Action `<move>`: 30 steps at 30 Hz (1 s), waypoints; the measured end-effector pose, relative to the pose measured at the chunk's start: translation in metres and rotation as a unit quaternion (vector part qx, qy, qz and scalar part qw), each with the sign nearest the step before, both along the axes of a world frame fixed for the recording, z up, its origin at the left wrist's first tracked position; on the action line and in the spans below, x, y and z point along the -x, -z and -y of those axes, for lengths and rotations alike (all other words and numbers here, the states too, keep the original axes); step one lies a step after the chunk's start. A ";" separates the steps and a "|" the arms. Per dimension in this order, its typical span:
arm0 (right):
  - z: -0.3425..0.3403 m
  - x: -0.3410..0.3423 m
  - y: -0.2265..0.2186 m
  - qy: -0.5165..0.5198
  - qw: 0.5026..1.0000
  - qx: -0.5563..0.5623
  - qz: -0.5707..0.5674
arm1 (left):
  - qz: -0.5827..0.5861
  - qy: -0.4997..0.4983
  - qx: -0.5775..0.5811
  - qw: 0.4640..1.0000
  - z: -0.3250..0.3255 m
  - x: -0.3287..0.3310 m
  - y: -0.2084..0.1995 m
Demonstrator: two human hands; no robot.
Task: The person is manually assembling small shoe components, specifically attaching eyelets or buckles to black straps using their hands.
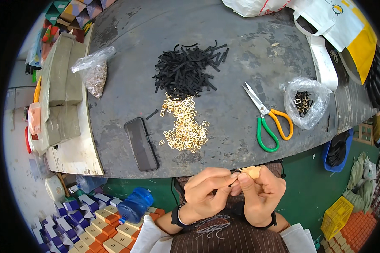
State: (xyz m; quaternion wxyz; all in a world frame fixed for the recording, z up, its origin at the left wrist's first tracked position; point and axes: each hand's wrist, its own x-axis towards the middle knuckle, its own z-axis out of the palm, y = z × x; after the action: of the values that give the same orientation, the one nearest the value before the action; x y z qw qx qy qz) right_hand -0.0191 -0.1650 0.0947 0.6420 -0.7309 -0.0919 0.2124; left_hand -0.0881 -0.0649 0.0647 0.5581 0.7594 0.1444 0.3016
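Below the table (240, 139) edge, my left grip (207, 189) and right grip (259, 192) both pinched together on one small gold buckle (239, 170).

The person's two hands (234, 189) are bare, with no gloves or rings to be seen. The left wrist carries a black band (174, 218) and a thin silver bangle (180, 215) beside it. The right wrist has a black band (273, 220). White sleeves (150, 236) are pushed up both forearms. A brown pinstriped garment (236, 240) with a pale embroidered motif covers the front.
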 end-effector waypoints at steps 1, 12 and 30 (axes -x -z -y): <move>0.000 0.000 0.000 0.003 1.000 -0.006 -0.005 | -0.002 0.004 0.022 1.000 0.000 0.000 0.000; -0.004 -0.009 0.000 0.019 0.999 -0.021 0.019 | 0.003 0.012 0.176 0.984 0.000 -0.007 -0.008; 0.008 -0.027 0.014 -0.051 0.960 -0.071 0.265 | -0.221 0.231 0.737 0.595 -0.034 -0.015 -0.027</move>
State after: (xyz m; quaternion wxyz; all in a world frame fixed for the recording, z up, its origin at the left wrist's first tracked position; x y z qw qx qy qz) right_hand 0.0074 -0.1726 0.0807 0.6328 -0.7082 -0.3110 0.0364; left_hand -0.0735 -0.0309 0.0919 0.9299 0.1403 0.2557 -0.2239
